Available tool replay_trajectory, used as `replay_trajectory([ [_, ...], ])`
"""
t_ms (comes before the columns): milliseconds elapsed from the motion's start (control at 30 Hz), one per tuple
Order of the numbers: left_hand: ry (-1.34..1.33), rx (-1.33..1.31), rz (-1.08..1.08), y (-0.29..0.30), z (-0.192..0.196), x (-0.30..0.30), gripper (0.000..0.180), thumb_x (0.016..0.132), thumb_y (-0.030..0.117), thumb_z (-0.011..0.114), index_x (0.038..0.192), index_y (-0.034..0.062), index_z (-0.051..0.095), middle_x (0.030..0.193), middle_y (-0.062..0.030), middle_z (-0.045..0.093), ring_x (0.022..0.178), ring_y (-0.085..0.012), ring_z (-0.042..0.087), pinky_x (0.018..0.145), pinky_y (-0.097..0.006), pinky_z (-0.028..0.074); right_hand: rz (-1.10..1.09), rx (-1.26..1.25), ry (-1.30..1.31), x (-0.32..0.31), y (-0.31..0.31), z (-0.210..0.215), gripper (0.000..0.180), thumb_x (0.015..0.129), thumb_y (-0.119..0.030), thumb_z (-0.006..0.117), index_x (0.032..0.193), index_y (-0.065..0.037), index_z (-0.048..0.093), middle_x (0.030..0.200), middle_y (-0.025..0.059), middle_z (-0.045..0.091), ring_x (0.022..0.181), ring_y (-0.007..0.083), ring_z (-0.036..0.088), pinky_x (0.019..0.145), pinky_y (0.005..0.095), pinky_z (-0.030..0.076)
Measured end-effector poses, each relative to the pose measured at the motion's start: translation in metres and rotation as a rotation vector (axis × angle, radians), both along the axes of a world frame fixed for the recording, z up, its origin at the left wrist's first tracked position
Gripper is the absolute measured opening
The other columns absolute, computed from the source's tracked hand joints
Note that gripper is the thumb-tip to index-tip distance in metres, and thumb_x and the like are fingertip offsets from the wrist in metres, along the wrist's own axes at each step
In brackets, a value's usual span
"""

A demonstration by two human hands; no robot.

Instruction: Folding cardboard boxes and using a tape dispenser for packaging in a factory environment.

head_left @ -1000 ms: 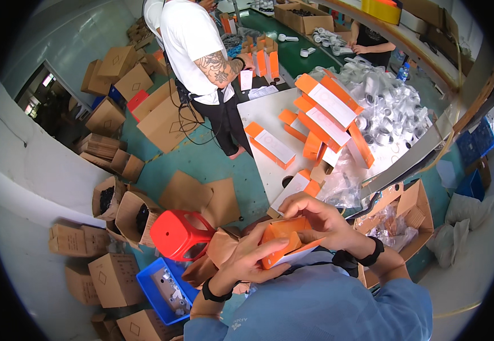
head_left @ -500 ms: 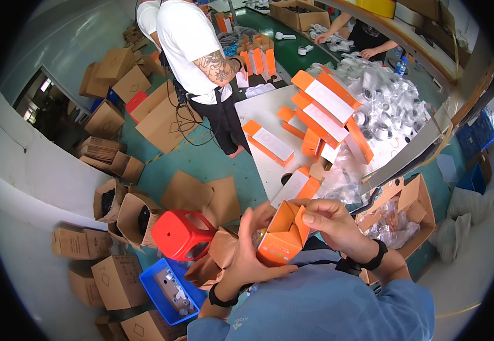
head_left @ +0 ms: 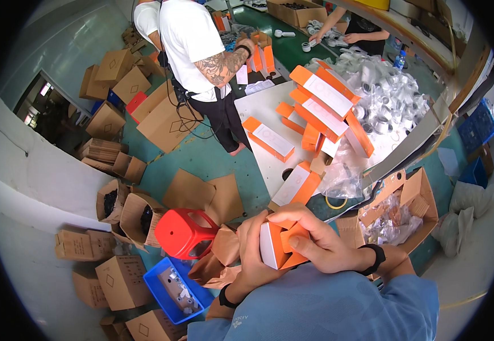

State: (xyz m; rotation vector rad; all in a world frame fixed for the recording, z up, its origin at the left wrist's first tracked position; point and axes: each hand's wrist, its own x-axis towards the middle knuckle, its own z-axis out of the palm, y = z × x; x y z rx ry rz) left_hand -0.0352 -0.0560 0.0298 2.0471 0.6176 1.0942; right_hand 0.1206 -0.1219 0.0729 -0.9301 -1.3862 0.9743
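Close to my chest I hold a small orange-and-white carton point(head_left: 267, 245) between both hands. My left hand point(head_left: 251, 260) wraps its left side, fingers up along the white face. Over the top end curls my right hand point(head_left: 329, 247), its thumb pressing on an orange flap that is partly folded in. What is inside the carton cannot be seen. Just beyond my hands, another orange-and-white carton point(head_left: 297, 186) lies at the near edge of the white table point(head_left: 265, 167). Farther back lie a single carton point(head_left: 268, 138) and a stacked pile of cartons point(head_left: 324, 99).
White plastic-wrapped parts point(head_left: 386, 94) are heaped on the table's right side. A cardboard box of plastic bags point(head_left: 423, 227) stands at my right. At my left are a red stool point(head_left: 181, 233) and a blue bin point(head_left: 162, 290). A co-worker point(head_left: 190, 40) stands beyond the table.
The carton in my hands has turned, now showing a white side. My right hand has closed over its end and the flaps are folded further in. The co-worker's arm has risen.
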Motion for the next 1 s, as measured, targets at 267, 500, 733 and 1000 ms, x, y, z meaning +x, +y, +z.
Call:
replay_trajectory([
  [267,0.057,0.08,0.013,-0.001,0.003,-0.003,0.091,0.058,0.019,0.09,0.131,-0.0034,0.039,0.114,-0.0168,0.052,0.102,-0.0298,0.054,0.087,-0.039,0.042,0.012,-0.058,0.065,-0.006,-0.001,-0.002,0.044,0.093,-0.002,0.043,0.137,-0.001,0.039,0.127,0.0133,0.045,0.121,0.0233,0.044,0.104,0.0353,0.033],
  [500,0.101,0.125,0.004,0.011,0.006,0.0,0.095,0.056,0.016,0.09,0.134,-0.0026,0.037,0.116,-0.0175,0.049,0.104,-0.031,0.054,0.088,-0.04,0.043,0.048,0.019,-0.081,0.012,0.012,-0.006,0.058,0.088,-0.013,0.06,0.139,0.001,0.035,0.133,0.0149,0.042,0.121,0.0277,0.045,0.103,0.037,0.036],
  [733,0.553,0.292,-0.099,0.041,-0.027,-0.002,0.097,0.049,0.014,0.086,0.136,0.0018,0.044,0.119,-0.0163,0.053,0.108,-0.0325,0.051,0.092,-0.044,0.036,-0.045,-0.074,-1.008,0.032,0.026,-0.012,0.079,0.071,-0.031,0.078,0.133,0.003,0.043,0.114,0.0174,0.051,0.106,0.0321,0.053,0.089,0.0386,0.046],
  [1000,0.559,0.148,0.192,0.047,-0.058,-0.008,0.091,0.061,0.022,0.082,0.139,0.0032,0.039,0.132,-0.0189,0.045,0.12,-0.0363,0.043,0.098,-0.047,0.034,-0.778,-0.284,-0.537,0.107,0.124,-0.184,0.075,0.066,-0.026,0.08,0.125,0.004,0.045,0.109,0.0241,0.048,0.102,0.04,0.055,0.084,0.0414,0.049],
])
